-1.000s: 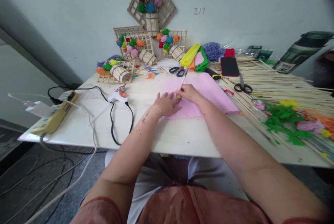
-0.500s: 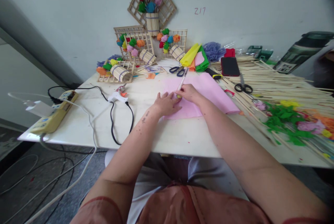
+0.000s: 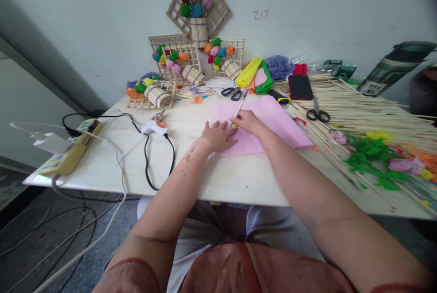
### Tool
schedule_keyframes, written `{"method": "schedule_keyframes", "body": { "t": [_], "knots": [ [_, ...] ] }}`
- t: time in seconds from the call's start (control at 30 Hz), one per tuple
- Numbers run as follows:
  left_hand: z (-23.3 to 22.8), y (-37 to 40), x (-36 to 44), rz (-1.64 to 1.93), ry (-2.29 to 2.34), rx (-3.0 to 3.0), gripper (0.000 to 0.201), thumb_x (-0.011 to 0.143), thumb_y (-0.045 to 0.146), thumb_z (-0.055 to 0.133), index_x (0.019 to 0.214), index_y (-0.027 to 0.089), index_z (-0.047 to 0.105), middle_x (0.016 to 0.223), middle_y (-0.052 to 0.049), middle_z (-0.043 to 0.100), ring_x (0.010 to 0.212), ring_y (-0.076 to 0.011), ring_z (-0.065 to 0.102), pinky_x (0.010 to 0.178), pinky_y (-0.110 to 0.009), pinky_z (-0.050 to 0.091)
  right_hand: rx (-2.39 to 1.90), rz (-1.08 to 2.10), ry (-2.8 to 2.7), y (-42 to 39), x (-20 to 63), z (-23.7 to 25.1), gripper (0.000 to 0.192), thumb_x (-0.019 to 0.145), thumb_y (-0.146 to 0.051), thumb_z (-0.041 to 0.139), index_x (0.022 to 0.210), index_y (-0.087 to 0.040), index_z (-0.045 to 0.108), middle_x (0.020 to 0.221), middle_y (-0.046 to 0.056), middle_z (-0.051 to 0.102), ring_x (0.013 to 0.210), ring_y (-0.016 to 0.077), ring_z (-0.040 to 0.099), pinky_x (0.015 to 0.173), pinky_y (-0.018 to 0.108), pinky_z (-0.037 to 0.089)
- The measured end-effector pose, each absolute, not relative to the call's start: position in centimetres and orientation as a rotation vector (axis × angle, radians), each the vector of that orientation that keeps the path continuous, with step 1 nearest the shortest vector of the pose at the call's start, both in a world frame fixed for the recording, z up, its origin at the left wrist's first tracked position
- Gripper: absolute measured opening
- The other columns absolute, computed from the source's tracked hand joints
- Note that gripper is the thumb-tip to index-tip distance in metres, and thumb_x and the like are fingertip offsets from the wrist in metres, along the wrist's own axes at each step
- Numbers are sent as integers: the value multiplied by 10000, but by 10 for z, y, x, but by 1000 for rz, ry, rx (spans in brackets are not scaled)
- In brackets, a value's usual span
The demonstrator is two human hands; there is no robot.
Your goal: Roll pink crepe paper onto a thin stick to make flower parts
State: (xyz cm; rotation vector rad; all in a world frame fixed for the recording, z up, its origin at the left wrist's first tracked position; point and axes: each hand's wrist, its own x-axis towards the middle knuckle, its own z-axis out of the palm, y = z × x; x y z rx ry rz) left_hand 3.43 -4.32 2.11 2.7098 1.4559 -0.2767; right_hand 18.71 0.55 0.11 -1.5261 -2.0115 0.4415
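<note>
A pink sheet of crepe paper lies flat on the white table. My left hand rests palm down on the paper's near left corner, fingers spread. My right hand sits beside it on the paper and grips a thin white tool with a yellow end, which points away from me across the sheet. Whether it is a pen or a knife is too small to tell.
A white glue gun with a black cord lies left, beyond it a yellow power strip. Blue scissors, folded coloured paper, a dark phone, black scissors, bamboo sticks and paper flowers fill the right.
Almost nothing: both hands stay on the pink paper, and the tool in my right hand has tilted only slightly.
</note>
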Motion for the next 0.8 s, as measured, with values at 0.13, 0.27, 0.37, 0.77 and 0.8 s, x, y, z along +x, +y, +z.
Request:
{"method": "schedule_keyframes", "body": {
  "t": [0.13, 0.27, 0.37, 0.77, 0.8],
  "knots": [
    [22, -43, 34, -272, 1456, 2705, 588, 874, 588, 256, 1405, 334, 261, 1480, -58, 248, 1337, -323, 200, 1017, -631, 125, -1551, 425, -2012, 5, 188, 2, 216, 781, -283, 570, 780, -86, 658, 725, 82, 663, 638, 133, 566, 563, 209, 385],
    [23, -44, 34, -272, 1460, 2682, 592, 871, 591, 267, 1407, 340, 249, 1487, -51, 231, 1342, -319, 185, 1024, -614, 136, -1550, 452, -1992, 4, 188, 2, 223, 790, -283, 553, 780, -87, 657, 694, 71, 654, 616, 130, 565, 563, 210, 391],
    [24, -45, 34, -278, 1464, 2670, 590, 873, 589, 270, 1407, 339, 247, 1491, -46, 220, 1345, -316, 175, 1032, -599, 138, -1537, 482, -1965, 5, 189, 0, 225, 790, -291, 552, 773, -90, 653, 682, 66, 651, 614, 130, 571, 569, 212, 402],
    [23, -44, 33, -254, 1450, 2656, 598, 865, 594, 283, 1405, 339, 253, 1489, -60, 224, 1343, -328, 179, 1019, -612, 150, -1526, 457, -1960, 6, 189, -1, 198, 765, -289, 585, 780, -103, 648, 772, 81, 666, 689, 143, 600, 621, 224, 439],
    [23, -44, 33, -252, 1451, 2656, 598, 865, 593, 285, 1405, 338, 254, 1488, -60, 226, 1343, -329, 180, 1019, -611, 151, -1528, 451, -1960, 7, 189, -2, 205, 765, -294, 586, 786, -100, 648, 785, 85, 667, 698, 145, 600, 625, 226, 439]
  ]
}}
